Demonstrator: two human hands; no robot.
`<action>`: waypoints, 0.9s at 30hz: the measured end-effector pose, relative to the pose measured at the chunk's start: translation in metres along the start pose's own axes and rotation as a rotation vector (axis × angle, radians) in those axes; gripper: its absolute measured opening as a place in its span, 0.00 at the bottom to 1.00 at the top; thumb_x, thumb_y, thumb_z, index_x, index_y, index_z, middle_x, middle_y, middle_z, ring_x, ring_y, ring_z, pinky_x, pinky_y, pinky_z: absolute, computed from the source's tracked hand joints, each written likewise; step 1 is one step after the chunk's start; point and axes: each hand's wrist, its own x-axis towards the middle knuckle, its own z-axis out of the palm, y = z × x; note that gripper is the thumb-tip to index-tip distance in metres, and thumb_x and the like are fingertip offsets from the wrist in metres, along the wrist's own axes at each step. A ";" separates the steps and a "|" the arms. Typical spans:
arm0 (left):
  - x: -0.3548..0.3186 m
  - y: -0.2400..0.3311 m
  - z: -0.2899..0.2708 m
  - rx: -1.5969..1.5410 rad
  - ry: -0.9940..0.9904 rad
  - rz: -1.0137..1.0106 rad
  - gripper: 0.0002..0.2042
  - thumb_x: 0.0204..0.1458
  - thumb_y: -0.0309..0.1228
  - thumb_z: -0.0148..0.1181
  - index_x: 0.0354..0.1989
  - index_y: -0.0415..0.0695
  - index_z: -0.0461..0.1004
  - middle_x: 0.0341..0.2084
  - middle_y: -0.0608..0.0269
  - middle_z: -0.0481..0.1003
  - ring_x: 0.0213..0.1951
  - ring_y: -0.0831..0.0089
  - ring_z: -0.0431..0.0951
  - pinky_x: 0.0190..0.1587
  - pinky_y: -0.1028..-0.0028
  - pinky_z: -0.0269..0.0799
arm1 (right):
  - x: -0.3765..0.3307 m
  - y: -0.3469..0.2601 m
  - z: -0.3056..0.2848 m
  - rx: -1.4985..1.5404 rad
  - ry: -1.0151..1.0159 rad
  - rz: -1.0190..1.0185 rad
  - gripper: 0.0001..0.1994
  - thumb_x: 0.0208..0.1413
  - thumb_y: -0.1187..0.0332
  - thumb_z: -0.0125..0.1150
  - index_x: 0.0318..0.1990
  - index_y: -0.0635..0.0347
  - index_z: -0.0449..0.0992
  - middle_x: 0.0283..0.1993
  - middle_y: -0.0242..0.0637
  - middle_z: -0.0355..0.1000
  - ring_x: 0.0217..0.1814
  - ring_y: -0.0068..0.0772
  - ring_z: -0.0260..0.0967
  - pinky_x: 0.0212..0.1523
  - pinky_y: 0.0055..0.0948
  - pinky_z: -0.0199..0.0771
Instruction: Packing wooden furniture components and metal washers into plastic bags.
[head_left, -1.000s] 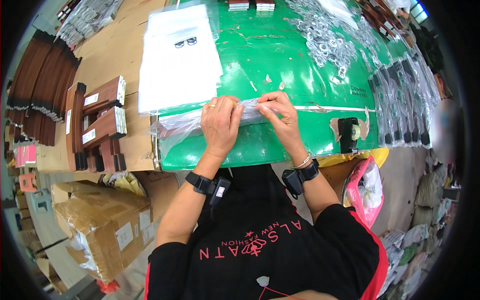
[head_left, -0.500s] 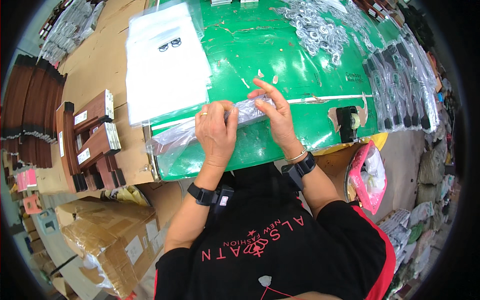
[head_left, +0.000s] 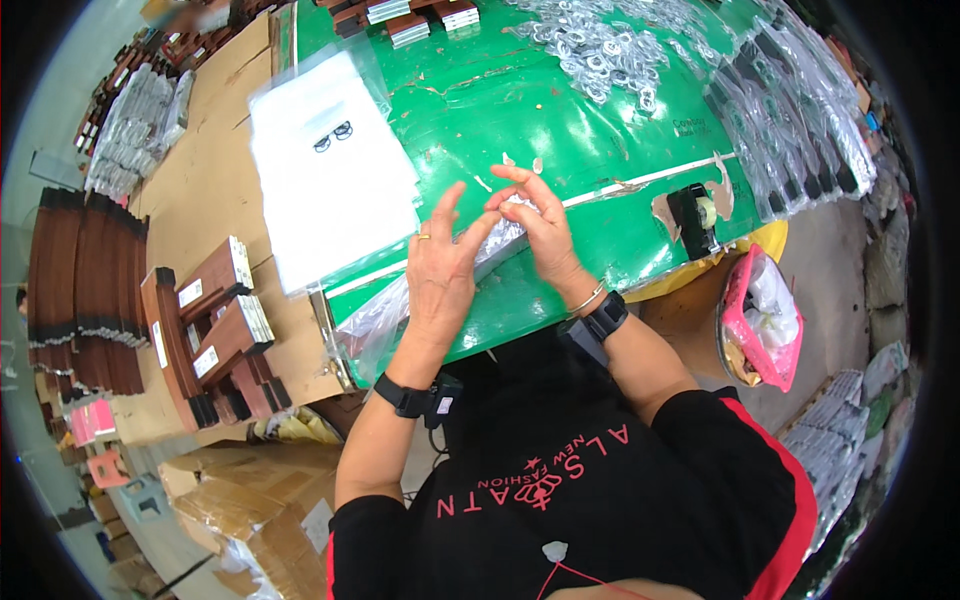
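Pink lettering [head_left: 532, 475] crosses the shirt [head_left: 660, 500] below the right hand [head_left: 541, 232]; dark print [head_left: 690, 127] marks the table [head_left: 470, 110] right of that hand; leftward, labels [head_left: 206, 361] are illegible.

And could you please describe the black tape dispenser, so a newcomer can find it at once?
On the green table, look to the right of the person's right hand, near the front edge. The tape dispenser sits there, small and black, with a pale roll of tape. Unlike the long packs farther right, it has no clear plastic wrapping.
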 end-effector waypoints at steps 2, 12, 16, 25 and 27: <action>-0.004 -0.005 -0.005 0.023 -0.175 0.089 0.22 0.48 0.20 0.57 0.52 0.56 0.78 0.55 0.62 0.74 0.45 0.64 0.77 0.45 0.66 0.67 | 0.000 0.000 0.001 0.041 -0.027 -0.005 0.23 0.58 0.74 0.53 0.63 0.60 0.71 0.41 0.33 0.76 0.46 0.19 0.70 0.51 0.22 0.68; -0.006 0.006 -0.016 0.085 -0.106 0.155 0.23 0.49 0.32 0.67 0.56 0.57 0.77 0.50 0.61 0.76 0.44 0.62 0.78 0.46 0.67 0.69 | -0.001 0.001 -0.006 0.040 -0.020 -0.022 0.23 0.59 0.74 0.54 0.63 0.61 0.70 0.43 0.36 0.78 0.49 0.22 0.72 0.54 0.26 0.70; -0.011 -0.007 -0.023 -0.063 -0.317 0.016 0.29 0.46 0.34 0.71 0.61 0.58 0.75 0.45 0.60 0.75 0.44 0.60 0.76 0.46 0.64 0.68 | 0.003 0.002 -0.001 0.082 -0.025 -0.046 0.23 0.61 0.69 0.56 0.64 0.60 0.69 0.48 0.37 0.78 0.52 0.24 0.71 0.56 0.28 0.70; 0.000 0.032 -0.011 -0.079 -0.186 0.038 0.25 0.45 0.28 0.70 0.56 0.53 0.78 0.42 0.58 0.77 0.42 0.58 0.78 0.45 0.64 0.72 | -0.098 -0.099 -0.179 -0.974 0.672 -0.363 0.23 0.46 0.63 0.75 0.50 0.57 0.76 0.44 0.36 0.75 0.49 0.37 0.72 0.50 0.36 0.70; 0.011 0.059 0.001 -0.182 -0.144 0.118 0.25 0.45 0.28 0.71 0.56 0.53 0.78 0.42 0.58 0.77 0.42 0.59 0.77 0.45 0.65 0.72 | -0.110 -0.096 -0.215 -1.050 0.631 -0.304 0.25 0.44 0.60 0.76 0.50 0.56 0.75 0.42 0.35 0.74 0.47 0.38 0.72 0.49 0.38 0.69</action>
